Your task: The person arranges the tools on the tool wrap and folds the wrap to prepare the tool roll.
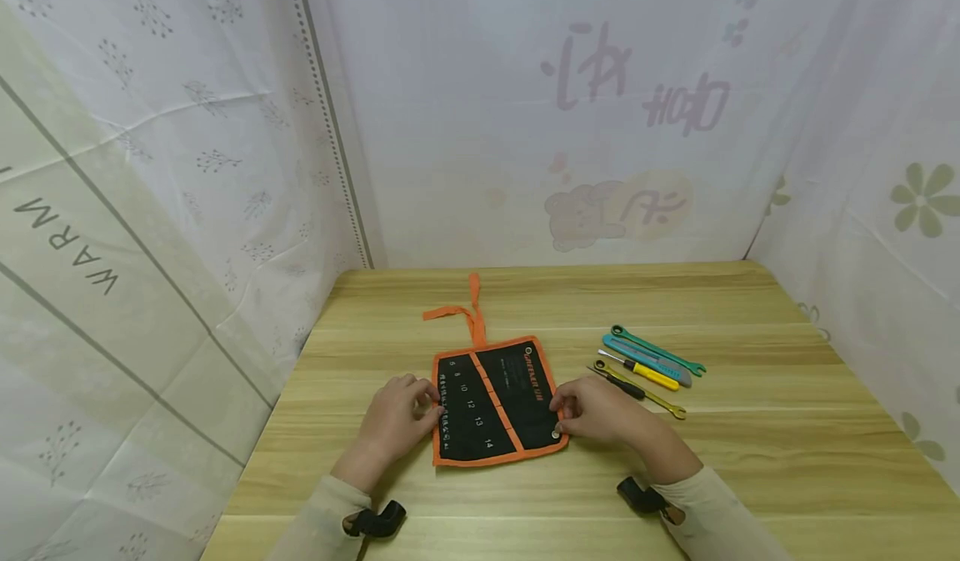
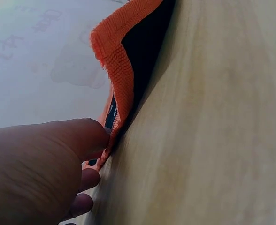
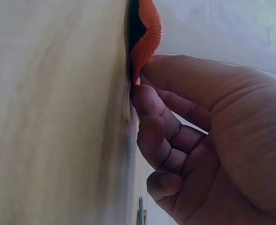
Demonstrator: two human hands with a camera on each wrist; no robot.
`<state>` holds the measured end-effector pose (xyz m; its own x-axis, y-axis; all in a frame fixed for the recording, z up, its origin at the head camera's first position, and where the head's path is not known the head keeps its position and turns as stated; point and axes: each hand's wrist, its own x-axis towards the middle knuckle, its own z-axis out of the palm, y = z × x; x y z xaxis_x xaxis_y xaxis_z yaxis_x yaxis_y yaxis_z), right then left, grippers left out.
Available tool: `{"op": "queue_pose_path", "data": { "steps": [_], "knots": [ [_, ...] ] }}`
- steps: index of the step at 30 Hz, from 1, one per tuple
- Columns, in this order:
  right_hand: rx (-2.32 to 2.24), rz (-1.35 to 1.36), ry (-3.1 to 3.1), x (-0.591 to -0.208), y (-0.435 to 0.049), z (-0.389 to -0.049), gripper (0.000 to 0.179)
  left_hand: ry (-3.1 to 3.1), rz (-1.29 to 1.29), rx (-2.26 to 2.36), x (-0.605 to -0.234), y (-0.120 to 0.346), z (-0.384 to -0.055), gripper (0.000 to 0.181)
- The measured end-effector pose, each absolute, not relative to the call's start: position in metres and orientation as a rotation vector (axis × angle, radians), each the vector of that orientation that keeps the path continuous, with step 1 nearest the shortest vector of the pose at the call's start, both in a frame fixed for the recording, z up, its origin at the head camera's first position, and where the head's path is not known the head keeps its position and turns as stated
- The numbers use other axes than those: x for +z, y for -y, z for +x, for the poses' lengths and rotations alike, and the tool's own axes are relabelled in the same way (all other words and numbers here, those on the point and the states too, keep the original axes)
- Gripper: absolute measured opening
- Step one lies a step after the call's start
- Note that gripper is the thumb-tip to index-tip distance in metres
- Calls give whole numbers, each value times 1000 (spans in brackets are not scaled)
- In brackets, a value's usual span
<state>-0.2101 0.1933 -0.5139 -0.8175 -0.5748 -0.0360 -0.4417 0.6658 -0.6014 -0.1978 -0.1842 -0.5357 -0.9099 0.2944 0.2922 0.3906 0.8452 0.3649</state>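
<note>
A black fabric tool pouch (image 1: 480,407) with orange trim lies spread on the table, its numbered pockets on the left side and its orange tie straps (image 1: 476,319) stretching toward the back. My left hand (image 1: 397,418) pinches the pouch's left edge between thumb and fingers. On the opposite edge, my right hand (image 1: 592,411) pinches the orange border near a metal eyelet. In the left wrist view the orange trim (image 2: 121,79) curls up off the wood beside the thumb. The right wrist view shows the trim (image 3: 149,40) bowed upward above the thumb and index finger.
Right of the pouch lie a green ratchet wrench (image 1: 660,351), a blue utility knife (image 1: 637,356), a yellow screwdriver (image 1: 651,373), a black-handled tool (image 1: 624,384) and a yellow wrench (image 1: 660,400). Printed curtains (image 1: 465,127) surround the wooden table (image 1: 787,461).
</note>
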Motion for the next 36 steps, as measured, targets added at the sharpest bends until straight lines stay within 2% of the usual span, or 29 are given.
{"op": "queue_pose_path", "data": {
  "steps": [14,24,36],
  "knots": [
    [-1013,-762,-2581,-515,-201,-212,14,2751,-563,-636,-536,184,-197,16],
    [-1156,-633,-2729,-513,-226,-223,13,2697,-845,-771,-531,165,-193,14],
    [-1268,-437,-2885,-502,-269,-233,23,2739,-1038,-797,-518,133,-184,14]
  ]
}}
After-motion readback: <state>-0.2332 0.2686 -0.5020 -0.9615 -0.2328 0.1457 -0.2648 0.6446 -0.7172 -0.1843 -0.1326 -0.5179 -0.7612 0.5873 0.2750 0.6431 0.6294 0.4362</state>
